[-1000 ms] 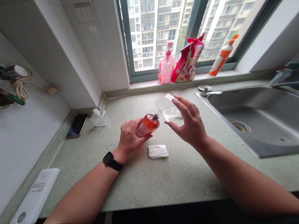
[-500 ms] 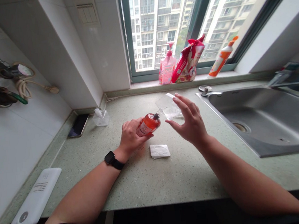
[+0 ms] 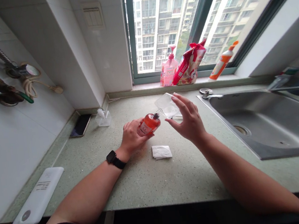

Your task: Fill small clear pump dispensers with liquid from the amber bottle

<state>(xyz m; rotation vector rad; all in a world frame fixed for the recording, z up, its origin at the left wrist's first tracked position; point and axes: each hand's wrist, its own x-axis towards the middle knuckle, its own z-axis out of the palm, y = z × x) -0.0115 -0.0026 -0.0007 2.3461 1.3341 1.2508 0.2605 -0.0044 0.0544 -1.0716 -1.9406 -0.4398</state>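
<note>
My left hand (image 3: 133,136) is wrapped round a bottle of orange-red liquid (image 3: 149,125) with a pale label. The bottle tilts to the right, and something dark shows at its mouth (image 3: 156,116). Thumb and fingers of my right hand (image 3: 190,118) grip a clear, boxy plastic container (image 3: 166,105), held tilted. Its left end is close against the bottle's mouth; whether they touch I cannot tell. Below them on the counter lies a folded white tissue (image 3: 161,152). Part of a small white thing shows behind the clear container, too hidden to name.
On the green speckled counter (image 3: 137,186) stand a small clear box with a white pump top (image 3: 103,117), a phone (image 3: 80,125) and a white power bank (image 3: 38,196). A steel sink (image 3: 275,118) lies right. A pink pump bottle (image 3: 168,72), red bag (image 3: 190,65) and orange bottle (image 3: 222,63) line the sill.
The whole view has shifted slightly, with the surroundings a little lower and to the right. Both hands keep their grips, and the bottle and clear container hold nearly the same pose.
</note>
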